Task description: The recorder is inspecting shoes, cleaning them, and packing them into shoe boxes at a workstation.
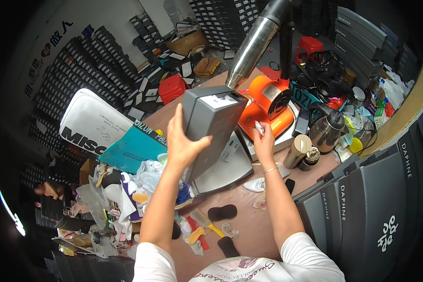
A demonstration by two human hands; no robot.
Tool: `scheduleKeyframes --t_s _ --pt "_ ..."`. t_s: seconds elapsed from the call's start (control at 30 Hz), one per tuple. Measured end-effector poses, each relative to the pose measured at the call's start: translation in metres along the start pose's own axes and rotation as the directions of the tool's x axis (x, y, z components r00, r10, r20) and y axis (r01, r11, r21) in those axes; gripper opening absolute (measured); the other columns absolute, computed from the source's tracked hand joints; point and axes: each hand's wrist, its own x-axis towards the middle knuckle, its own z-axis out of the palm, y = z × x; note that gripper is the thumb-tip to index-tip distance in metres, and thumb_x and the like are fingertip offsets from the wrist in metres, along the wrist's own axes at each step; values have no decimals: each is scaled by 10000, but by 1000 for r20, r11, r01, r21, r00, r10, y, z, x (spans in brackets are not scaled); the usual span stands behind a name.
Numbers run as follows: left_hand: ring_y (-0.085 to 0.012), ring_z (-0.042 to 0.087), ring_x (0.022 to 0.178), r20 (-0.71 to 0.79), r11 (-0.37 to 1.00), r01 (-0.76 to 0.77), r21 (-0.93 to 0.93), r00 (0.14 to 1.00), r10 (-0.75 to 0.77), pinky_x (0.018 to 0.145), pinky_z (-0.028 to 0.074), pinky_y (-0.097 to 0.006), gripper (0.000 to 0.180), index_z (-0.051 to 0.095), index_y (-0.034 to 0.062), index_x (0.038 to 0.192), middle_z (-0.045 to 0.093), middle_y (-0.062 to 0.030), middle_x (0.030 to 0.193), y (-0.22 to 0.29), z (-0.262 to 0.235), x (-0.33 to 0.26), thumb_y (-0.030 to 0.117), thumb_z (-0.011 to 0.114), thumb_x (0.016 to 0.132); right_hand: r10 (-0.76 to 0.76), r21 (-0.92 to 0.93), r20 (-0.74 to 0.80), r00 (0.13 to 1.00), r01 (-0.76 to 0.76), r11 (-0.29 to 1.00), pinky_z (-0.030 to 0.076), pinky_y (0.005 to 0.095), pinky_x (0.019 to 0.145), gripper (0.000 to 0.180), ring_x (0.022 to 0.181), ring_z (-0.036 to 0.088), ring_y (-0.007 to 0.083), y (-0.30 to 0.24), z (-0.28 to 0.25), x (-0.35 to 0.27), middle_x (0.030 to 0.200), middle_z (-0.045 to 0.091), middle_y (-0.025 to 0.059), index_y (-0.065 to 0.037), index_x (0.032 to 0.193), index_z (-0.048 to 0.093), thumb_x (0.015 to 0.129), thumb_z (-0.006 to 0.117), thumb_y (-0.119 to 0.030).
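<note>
Looks like a workshop + stockrm in one, prob. for boxed goods. Main clue: tall stacks of grey boxes (pixel 75 87) up the L wall, more box stacks (pixel 228 21) at the bk, & big grey boxes (pixel 378 207) piled close on the R. Worktable (pixel 256 230) has an orange blower-type machine (pixel 270 98) w/ a shiny metal tube (pixel 250 54) nearby, a yellow-handled brush (pixel 214 228), dark oval pads (pixel 222 213), etc. Heap of bags & scraps (pixel 122 195) on the L; plastic tubs & misc. clutter (pixel 356 143) on the R. Bk floor: red stools (pixel 172 88) amid loose flat pcs (pixel 187 70). Lg. wall characters (pixel 61 35) fit a workplace.
</note>
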Motion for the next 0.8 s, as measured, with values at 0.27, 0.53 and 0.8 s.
scheduleKeyframes --t_s 0.27,0.53,0.8 --pt "-290 485 1272 -126 749 149 -646 947 -297 1075 377 -403 1189 176 -37 1505 468 -190 1366 3 -154 -166 216 862 567 -307 -494 398 864 484 722 440 474 883 347 954 586 381 57 22 11 964 615 204 -12 1075 562 756 682 -78" --pt "-325 400 1334 -245 881 357 -311 865 -437 1120 285 -401 1204 183 -80 1486 346 -226 1445 -11 -202 -397 178 854 519 -127 -19 420 898 149 989 460 328 798 289 870 584 217 -42 10 -81 884 602 123 39 987 581 935 645 -237" --pt "-435 341 1333 -87 939 344 -11 935 -344 1117 292 -513 1224 161 -20 1474 315 -259 1441 -100 -197 -544 275 873 523 153 160 849 506 -522 838 464 217 609 193 636 582 78 -190 -36 -319 704 594 23 -51 815 514 974 579 -139"
